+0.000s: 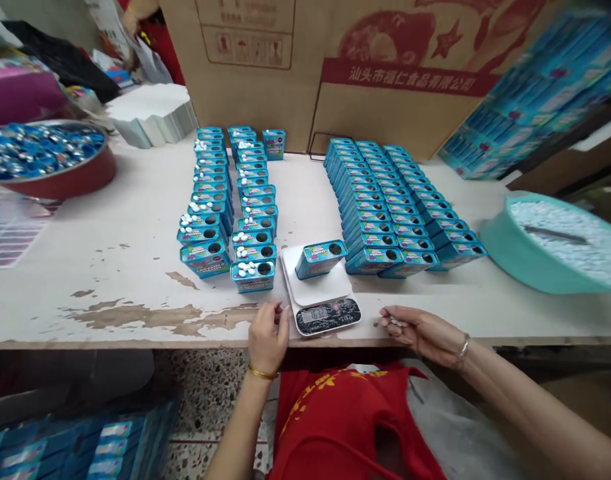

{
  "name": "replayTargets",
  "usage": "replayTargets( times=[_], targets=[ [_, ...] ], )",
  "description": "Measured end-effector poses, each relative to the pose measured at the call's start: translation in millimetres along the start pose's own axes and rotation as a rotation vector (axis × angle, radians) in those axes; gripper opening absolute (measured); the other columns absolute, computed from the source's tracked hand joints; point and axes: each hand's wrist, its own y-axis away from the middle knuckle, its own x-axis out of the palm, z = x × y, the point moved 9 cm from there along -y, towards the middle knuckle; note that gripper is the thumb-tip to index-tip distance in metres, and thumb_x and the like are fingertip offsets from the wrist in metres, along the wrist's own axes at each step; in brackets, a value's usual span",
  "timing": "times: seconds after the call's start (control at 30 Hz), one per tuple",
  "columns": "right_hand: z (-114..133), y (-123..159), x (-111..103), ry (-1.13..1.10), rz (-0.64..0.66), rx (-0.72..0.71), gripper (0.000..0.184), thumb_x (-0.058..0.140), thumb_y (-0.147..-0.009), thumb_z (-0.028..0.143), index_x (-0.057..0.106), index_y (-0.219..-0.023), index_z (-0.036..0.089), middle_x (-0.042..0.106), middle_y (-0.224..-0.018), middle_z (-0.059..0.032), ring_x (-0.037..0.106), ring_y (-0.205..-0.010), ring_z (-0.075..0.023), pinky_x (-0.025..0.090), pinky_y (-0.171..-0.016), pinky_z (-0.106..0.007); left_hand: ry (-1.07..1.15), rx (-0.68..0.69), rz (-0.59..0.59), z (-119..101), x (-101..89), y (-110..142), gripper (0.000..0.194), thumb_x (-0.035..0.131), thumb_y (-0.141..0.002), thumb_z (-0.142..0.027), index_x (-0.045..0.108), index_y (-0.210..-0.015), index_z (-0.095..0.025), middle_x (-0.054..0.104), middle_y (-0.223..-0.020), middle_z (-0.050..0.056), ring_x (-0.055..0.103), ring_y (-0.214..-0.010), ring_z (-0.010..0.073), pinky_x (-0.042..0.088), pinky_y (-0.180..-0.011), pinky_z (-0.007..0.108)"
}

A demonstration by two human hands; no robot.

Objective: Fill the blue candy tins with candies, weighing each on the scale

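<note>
A white digital scale (pixel 321 293) stands near the table's front edge, its display lit. On its plate sits one blue candy tin (pixel 319 260) with a dark opening in its top. My left hand (pixel 268 337) rests just left of the scale, fingers curled in, with nothing visible in them. To the right of the scale, my right hand (pixel 419 333) is closed around a few small white candies (pixel 398 323), palm partly turned up. Left of the scale stand rows of tins (pixel 252 275), many with white candies on top. More tins (pixel 372 260) stand in rows at right.
A teal basin (pixel 535 267) of white candies, with a dark strip on them, stands at right. At left are a red bowl (pixel 80 180) of blue-and-silver pieces and stacked white card (pixel 152 120). A large cardboard box (pixel 305 87) blocks the back; tins (pixel 530 113) pile up beside it.
</note>
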Motion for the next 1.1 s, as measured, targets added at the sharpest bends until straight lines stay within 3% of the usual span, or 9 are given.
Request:
replayTargets(
  times=[0.2,0.3,0.37,0.5,0.57,0.63,0.73,0.9,1.1],
  targets=[
    [30.8,11.6,55.5,0.157,0.124,0.020,0.006,0.068,-0.075,0.014,0.066,-0.077,0.009,0.063,-0.069,-0.0064,0.055,-0.053,-0.0082,0.047,-0.047,-0.015,0.089,-0.040,-0.022,8.1,-8.1,5.5,0.016,0.048,-0.090,-0.029,0.053,-0.101,-0.018,0.056,-0.081,0.004,0.055,-0.072,0.0138,0.048,-0.068,0.028],
    [28.6,5.1,73.2,0.094,0.134,0.029,0.010,0.067,-0.078,0.018,0.065,-0.074,0.009,0.060,-0.064,-0.0048,0.053,-0.050,-0.0069,0.045,-0.044,-0.014,0.107,-0.012,-0.070,-7.0,-18.2,0.5,0.027,0.055,-0.086,-0.032,0.052,-0.110,-0.019,0.058,-0.097,0.007,0.058,-0.089,0.0176,0.050,-0.078,0.032],
    [25.6,0.7,82.5,0.058,0.154,0.019,0.013,0.063,-0.081,0.020,0.065,-0.074,0.010,0.059,-0.063,-0.0038,0.052,-0.049,-0.0058,0.044,-0.043,-0.013,0.104,0.037,-0.099,-26.6,-20.5,-11.9,0.047,0.060,-0.083,-0.035,0.045,-0.124,-0.019,0.055,-0.116,0.012,0.053,-0.109,0.0226,0.048,-0.089,0.037],
    [25.2,-1.2,99.5,-0.053,0.216,-0.010,0.017,0.055,-0.087,0.021,0.065,-0.078,0.009,0.058,-0.064,-0.0036,0.051,-0.049,-0.0061,0.043,-0.042,-0.014,0.125,0.071,-0.074,-56.5,-0.5,-56.6,0.081,0.067,-0.076,-0.041,0.024,-0.140,-0.017,0.042,-0.137,0.018,0.040,-0.129,0.0288,0.039,-0.102,0.045],
    [27.9,0.0,106.8,-0.108,0.249,-0.017,0.018,0.054,-0.087,0.022,0.065,-0.080,0.010,0.057,-0.064,-0.0031,0.050,-0.048,-0.0063,0.042,-0.040,-0.014,0.163,0.009,-0.045,-56.8,13.4,-79.3,0.076,0.069,-0.075,-0.040,0.030,-0.136,-0.017,0.050,-0.130,0.017,0.049,-0.120,0.0280,0.042,-0.098,0.044],
    [31.0,0.7,110.9,-0.160,0.271,-0.012,0.020,0.051,-0.089,0.023,0.064,-0.081,0.010,0.057,-0.064,-0.0030,0.049,-0.048,-0.0063,0.040,-0.039,-0.015,0.200,-0.027,0.020,-58.3,24.4,-94.7,0.056,0.067,-0.076,-0.037,0.045,-0.122,-0.017,0.062,-0.109,0.011,0.060,-0.101,0.0236,0.049,-0.086,0.038],
    [34.5,-0.4,111.3,-0.236,0.301,0.010,0.025,0.046,-0.091,0.026,0.062,-0.079,0.011,0.057,-0.063,-0.0038,0.049,-0.047,-0.0064,0.038,-0.038,-0.015,0.124,0.139,0.096,-87.6,21.9,-101.6,0.030,0.062,-0.079,-0.029,0.054,-0.105,-0.018,0.063,-0.094,0.007,0.060,-0.089,0.0200,0.049,-0.078,0.034],
    [38.6,-3.4,105.4,-0.359,0.346,0.061,0.027,0.047,-0.090,0.028,0.054,-0.067,0.016,0.056,-0.058,-0.0025,0.046,-0.043,-0.0076,0.036,-0.036,-0.017,-0.407,0.589,0.214,-163.0,19.6,-87.2,0.027,0.049,-0.084,-0.016,0.057,-0.109,-0.022,0.062,-0.107,0.009,0.055,-0.103,0.0227,0.044,-0.090,0.041],
    [47.8,-1.9,107.2,-0.449,0.387,0.109,0.020,0.047,-0.088,0.024,0.052,-0.070,0.016,0.049,-0.052,0.0030,0.044,-0.038,-0.0070,0.030,-0.032,-0.017,-0.661,0.752,0.201,-189.7,27.3,-75.2,0.023,0.048,-0.086,-0.013,0.060,-0.103,-0.023,0.066,-0.101,0.006,0.056,-0.104,0.0193,0.040,-0.092,0.037]
  ],
)
